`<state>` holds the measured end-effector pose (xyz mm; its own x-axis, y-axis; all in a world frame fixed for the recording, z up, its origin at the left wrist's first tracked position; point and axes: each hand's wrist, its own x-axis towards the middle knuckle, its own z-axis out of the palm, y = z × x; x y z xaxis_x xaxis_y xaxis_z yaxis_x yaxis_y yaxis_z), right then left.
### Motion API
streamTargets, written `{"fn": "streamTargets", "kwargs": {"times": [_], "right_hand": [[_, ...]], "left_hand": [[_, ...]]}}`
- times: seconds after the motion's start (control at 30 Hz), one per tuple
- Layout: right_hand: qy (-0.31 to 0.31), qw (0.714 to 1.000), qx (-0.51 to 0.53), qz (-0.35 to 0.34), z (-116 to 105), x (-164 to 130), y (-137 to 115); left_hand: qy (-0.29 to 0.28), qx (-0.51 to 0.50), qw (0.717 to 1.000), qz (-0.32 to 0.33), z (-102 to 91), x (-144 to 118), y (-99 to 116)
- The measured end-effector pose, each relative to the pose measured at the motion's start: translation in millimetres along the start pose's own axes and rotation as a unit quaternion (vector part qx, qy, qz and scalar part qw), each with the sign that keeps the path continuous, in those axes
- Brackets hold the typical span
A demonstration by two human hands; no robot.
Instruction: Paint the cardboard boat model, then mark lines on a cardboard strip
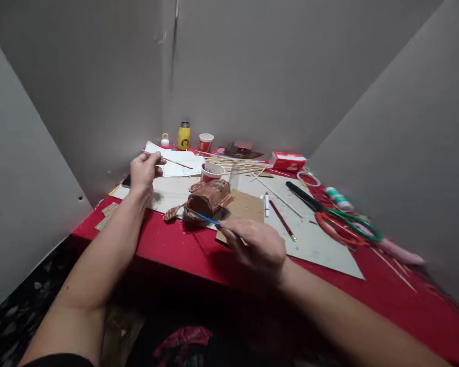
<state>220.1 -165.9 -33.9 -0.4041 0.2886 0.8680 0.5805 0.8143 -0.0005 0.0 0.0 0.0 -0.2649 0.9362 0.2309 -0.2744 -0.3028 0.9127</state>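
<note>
My left hand [144,171] is raised at the table's left side, pinching a thin wooden stick [176,162] that points right over white paper. My right hand [257,245] rests near the front edge and holds a blue-handled brush [206,218]; its tip reaches the brown painted cardboard model [208,197] standing on the red table [168,244]. A small brown piece [171,212] lies just left of the model. A red-and-white paper cup [211,172] stands right behind the model.
White sheets [321,244], a pile of wooden sticks [233,164], a marker [266,204], a red pencil [282,219], scissors [329,209], a red box [288,161], a yellow bottle [183,135] and another cup [205,142] cover the table. Grey walls close in on three sides.
</note>
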Motion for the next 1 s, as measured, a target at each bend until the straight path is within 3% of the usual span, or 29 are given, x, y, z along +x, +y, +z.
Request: {"fn": "streamTargets", "kwargs": {"times": [0.2, 0.8, 1.0], "right_hand": [[0.012, 0.999, -0.004, -0.052, 12, -2, 3], [-0.004, 0.999, 0.008, -0.030, 8, -4, 1], [0.029, 1.000, -0.003, -0.002, 1, 0, -5]], "left_hand": [[-0.005, 0.003, 1.000, -0.003, 0.4, -2, 3], [-0.016, -0.003, 1.000, -0.009, 2.4, -4, 1], [-0.035, 0.001, 0.999, -0.018, 2.4, -7, 5]]}}
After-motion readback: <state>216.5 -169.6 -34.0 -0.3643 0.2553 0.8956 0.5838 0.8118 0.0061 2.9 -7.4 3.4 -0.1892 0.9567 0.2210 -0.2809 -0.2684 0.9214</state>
